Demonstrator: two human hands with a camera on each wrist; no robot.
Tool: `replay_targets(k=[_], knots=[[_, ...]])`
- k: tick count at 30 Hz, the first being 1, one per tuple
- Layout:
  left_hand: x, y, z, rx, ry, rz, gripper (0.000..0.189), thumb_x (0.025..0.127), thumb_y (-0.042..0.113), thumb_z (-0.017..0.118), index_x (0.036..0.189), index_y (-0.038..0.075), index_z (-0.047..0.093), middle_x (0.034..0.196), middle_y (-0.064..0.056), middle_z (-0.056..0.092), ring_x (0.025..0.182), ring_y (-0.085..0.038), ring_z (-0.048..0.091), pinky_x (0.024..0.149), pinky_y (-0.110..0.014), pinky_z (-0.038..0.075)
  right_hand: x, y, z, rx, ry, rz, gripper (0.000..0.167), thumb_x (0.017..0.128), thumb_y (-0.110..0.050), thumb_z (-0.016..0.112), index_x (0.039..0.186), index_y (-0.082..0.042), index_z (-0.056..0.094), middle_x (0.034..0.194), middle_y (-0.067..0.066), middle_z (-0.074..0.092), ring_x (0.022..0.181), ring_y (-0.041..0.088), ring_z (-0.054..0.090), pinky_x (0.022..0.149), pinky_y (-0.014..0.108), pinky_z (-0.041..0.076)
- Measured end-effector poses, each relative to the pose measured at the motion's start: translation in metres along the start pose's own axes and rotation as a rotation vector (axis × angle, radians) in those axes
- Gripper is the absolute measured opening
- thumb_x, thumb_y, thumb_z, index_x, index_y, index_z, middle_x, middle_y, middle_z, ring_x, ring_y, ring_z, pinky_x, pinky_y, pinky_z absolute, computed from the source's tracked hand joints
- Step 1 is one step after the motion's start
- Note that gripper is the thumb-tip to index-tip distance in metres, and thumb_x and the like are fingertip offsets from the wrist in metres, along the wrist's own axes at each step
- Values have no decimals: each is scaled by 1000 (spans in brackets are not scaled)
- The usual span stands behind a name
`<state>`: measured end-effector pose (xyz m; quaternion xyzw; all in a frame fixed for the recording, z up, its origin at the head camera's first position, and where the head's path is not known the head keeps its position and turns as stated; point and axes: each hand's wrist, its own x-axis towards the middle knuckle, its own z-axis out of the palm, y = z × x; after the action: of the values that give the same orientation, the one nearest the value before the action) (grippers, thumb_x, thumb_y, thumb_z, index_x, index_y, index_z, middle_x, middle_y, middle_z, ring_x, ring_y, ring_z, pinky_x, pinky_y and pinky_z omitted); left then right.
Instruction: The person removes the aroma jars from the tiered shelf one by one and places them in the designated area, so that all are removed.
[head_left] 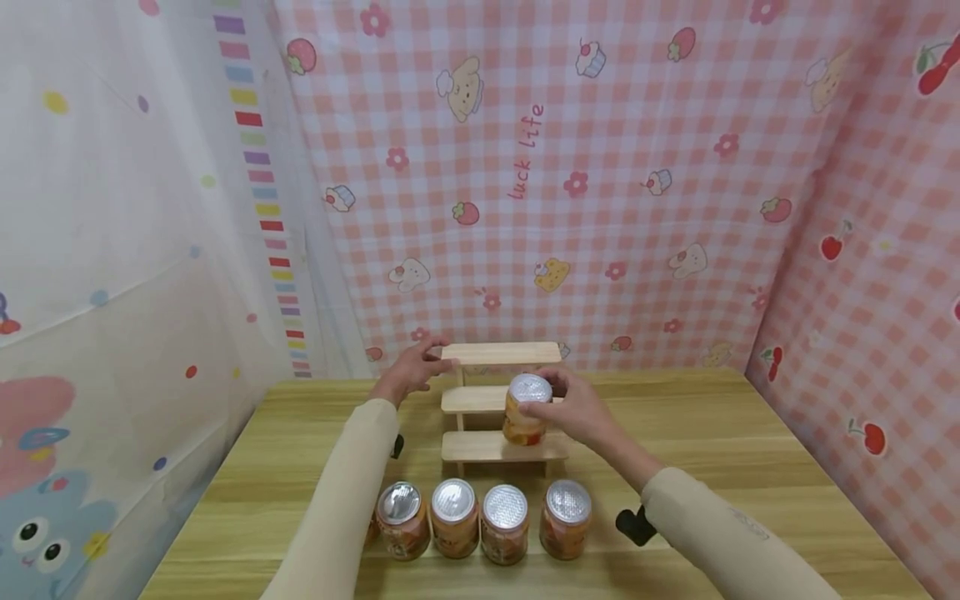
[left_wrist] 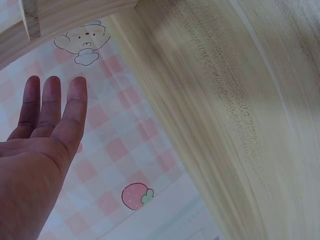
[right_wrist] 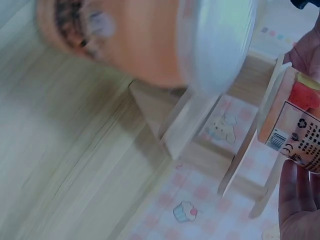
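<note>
My right hand (head_left: 583, 408) grips a clear can (head_left: 527, 412) with a silver lid and orange and red contents, holding it in front of the wooden three-tier shelf (head_left: 501, 353). In the right wrist view this can (right_wrist: 300, 122) shows a barcode label, with fingers (right_wrist: 295, 190) around it. Whether its base touches the lowest tier I cannot tell. At the left end of the top tier is my left hand (head_left: 411, 368), its fingers (left_wrist: 70, 115) extended in the left wrist view and holding nothing. Contact between that hand and the shelf is unclear.
In front of the shelf, several similar cans (head_left: 454, 521) stand in a row on the wood-grain table (head_left: 675, 467); one at the left is partly behind the left sleeve (head_left: 337, 508). A pink checked cloth (head_left: 570, 225) hangs behind the table, with more cloth at both sides.
</note>
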<state>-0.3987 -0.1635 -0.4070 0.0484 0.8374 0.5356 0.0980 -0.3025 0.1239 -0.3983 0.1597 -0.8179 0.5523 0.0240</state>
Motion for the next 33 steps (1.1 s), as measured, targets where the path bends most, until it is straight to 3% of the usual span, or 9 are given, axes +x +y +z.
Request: replay_targets(k=[4, 16, 33], knots=[[0, 0, 0, -7, 0, -3, 49, 98, 33, 65, 141, 19, 47, 136, -19, 52, 126, -35, 49, 99, -58, 44, -7, 2, -16, -37, 20, -1, 46, 81, -20, 83, 116, -1, 61, 103, 11, 66, 95, 25, 62, 68, 30, 53], [1, 1, 0, 21, 4, -1, 48, 98, 32, 64, 142, 20, 47, 136, -18, 52, 127, -34, 49, 98, -55, 45, -36, 24, -61, -185, 82, 34, 58, 82, -31, 83, 124, 1, 58, 109, 13, 66, 103, 30, 61, 71, 31, 54], [2, 0, -1, -4, -1, -18, 49, 97, 33, 66, 141, 22, 48, 137, -18, 51, 127, -34, 49, 100, -56, 44, -80, 56, -75, -182, 133, 57, 55, 81, -26, 85, 119, 3, 57, 106, 14, 64, 96, 26, 63, 70, 26, 55]])
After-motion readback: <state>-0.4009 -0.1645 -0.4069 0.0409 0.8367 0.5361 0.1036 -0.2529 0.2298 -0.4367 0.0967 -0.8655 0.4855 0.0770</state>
